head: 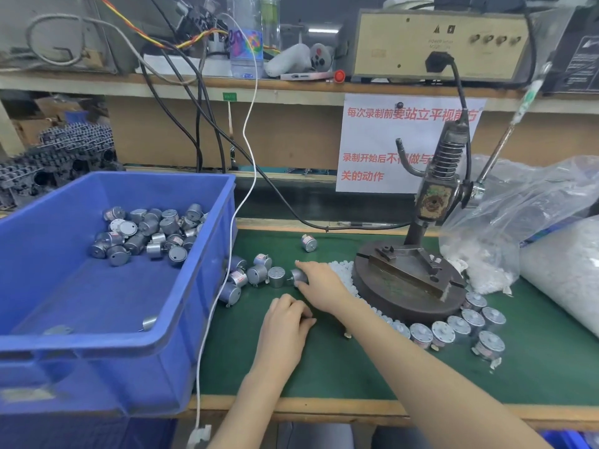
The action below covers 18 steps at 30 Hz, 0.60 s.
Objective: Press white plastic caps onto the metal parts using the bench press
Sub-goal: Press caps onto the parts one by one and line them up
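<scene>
Several small silver metal parts (259,275) lie loose on the green mat (324,367) beside the blue bin. My right hand (321,286) reaches left across the mat and pinches one metal part (297,275) between thumb and forefinger. My left hand (287,324) rests on the mat just below, fingers curled over a small part; only a grey edge of it shows. The bench press (411,277) stands to the right, its round base bare under the ram. Loose white plastic caps (343,270) are heaped along the base's left side.
A blue bin (194,322) with several metal parts stands at the left. A row of metal parts (470,325) curves round the press base's front. Plastic bags of white caps (551,254) fill the right. One lone part (309,243) lies further back. A white cable (223,286) hangs over the bin's edge.
</scene>
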Each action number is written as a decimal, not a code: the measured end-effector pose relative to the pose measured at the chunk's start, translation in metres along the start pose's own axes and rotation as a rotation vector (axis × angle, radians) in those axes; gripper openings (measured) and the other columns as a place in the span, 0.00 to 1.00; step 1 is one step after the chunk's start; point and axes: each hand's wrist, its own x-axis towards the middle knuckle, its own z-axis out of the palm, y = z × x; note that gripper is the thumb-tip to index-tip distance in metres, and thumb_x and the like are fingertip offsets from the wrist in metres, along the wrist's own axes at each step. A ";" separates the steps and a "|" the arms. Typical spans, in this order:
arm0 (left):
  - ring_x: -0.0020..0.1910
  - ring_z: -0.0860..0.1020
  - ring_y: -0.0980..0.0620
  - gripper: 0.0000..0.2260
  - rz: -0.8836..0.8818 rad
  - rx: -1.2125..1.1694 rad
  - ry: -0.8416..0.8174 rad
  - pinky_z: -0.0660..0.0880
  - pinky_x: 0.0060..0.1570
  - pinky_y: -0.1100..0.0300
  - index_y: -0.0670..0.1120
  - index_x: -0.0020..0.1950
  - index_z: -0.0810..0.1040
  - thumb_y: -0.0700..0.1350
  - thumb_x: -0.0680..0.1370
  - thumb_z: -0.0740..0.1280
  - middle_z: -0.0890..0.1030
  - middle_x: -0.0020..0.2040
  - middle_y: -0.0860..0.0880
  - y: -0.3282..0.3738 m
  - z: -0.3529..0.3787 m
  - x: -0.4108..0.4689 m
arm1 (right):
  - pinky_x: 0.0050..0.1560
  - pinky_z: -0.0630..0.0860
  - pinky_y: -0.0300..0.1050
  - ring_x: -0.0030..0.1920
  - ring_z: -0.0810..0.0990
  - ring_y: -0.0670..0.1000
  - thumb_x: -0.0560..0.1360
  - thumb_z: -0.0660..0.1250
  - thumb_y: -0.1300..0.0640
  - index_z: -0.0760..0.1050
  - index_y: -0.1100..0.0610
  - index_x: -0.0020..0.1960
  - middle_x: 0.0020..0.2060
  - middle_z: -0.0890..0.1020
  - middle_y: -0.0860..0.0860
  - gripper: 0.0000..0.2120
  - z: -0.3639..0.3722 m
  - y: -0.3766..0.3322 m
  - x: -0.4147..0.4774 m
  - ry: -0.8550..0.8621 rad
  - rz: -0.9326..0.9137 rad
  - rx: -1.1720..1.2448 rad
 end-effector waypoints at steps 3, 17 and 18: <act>0.49 0.70 0.49 0.05 -0.007 0.004 0.009 0.64 0.50 0.63 0.44 0.47 0.78 0.44 0.76 0.66 0.76 0.48 0.48 -0.001 -0.001 -0.002 | 0.61 0.66 0.48 0.62 0.71 0.56 0.77 0.63 0.55 0.67 0.58 0.67 0.62 0.73 0.56 0.20 0.002 0.002 -0.001 0.040 0.036 0.076; 0.43 0.66 0.55 0.02 -0.099 -0.053 0.024 0.57 0.39 0.66 0.44 0.44 0.78 0.41 0.75 0.68 0.68 0.39 0.56 -0.011 -0.012 -0.008 | 0.59 0.61 0.36 0.63 0.69 0.50 0.79 0.60 0.55 0.66 0.57 0.66 0.62 0.71 0.52 0.17 0.021 -0.014 -0.056 0.301 0.031 0.394; 0.43 0.66 0.55 0.01 -0.106 -0.058 0.023 0.58 0.39 0.66 0.44 0.44 0.78 0.41 0.75 0.68 0.68 0.39 0.56 -0.013 -0.014 -0.010 | 0.61 0.60 0.36 0.64 0.68 0.49 0.79 0.59 0.55 0.66 0.57 0.67 0.63 0.71 0.51 0.17 0.025 -0.015 -0.062 0.303 0.017 0.404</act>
